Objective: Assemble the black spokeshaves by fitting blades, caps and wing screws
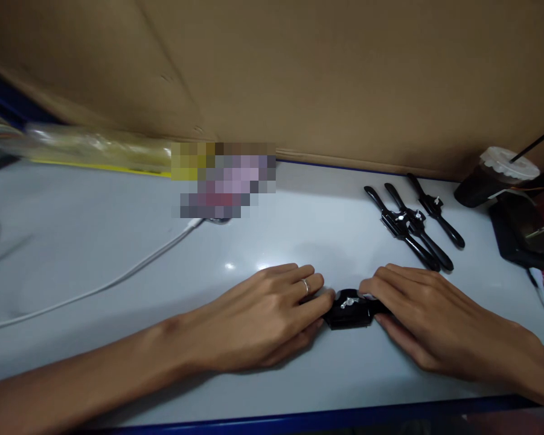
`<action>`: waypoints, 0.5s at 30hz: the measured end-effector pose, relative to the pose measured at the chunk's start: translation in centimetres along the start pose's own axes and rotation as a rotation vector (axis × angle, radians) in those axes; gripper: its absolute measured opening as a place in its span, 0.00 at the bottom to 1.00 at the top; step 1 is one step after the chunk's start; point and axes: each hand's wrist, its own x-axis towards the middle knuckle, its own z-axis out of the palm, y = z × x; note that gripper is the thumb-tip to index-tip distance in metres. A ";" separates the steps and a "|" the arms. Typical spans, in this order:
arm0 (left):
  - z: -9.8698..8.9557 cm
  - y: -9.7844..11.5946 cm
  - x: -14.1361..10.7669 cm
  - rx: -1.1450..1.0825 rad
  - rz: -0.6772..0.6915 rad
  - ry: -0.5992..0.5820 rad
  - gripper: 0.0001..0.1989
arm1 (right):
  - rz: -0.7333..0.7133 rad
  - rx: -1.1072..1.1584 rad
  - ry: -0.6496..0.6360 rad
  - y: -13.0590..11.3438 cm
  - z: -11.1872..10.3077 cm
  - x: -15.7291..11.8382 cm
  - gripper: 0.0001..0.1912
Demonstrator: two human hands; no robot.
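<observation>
A black spokeshave [349,315] lies low over the white table near its front edge, with a silver screw on its middle part. My left hand [272,320], a ring on one finger, is closed around its left handle. On the other side, my right hand [435,320] grips the right handle. Both handles are mostly hidden by my fingers. Beyond my right hand, three more black spokeshaves rest on the table: a left one [396,225], a middle one [420,225] and a right one [435,206]. The left and middle ones touch or overlap.
A plastic cup [484,181] with a dark drink and straw stands at the back right, beside a black box-like object [516,229]. A white cable [131,272] runs to a blurred-out phone-like object [226,184]. Behind are a plastic-wrapped yellow roll [104,148] and a cardboard wall [299,72].
</observation>
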 end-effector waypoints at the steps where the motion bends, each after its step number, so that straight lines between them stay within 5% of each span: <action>1: 0.0 0.0 0.0 0.001 0.001 -0.002 0.08 | 0.000 0.000 -0.006 0.0 0.0 0.0 0.18; 15: -0.1 0.0 0.1 0.010 0.005 0.001 0.08 | -0.057 -0.037 -0.044 -0.1 0.1 -0.1 0.29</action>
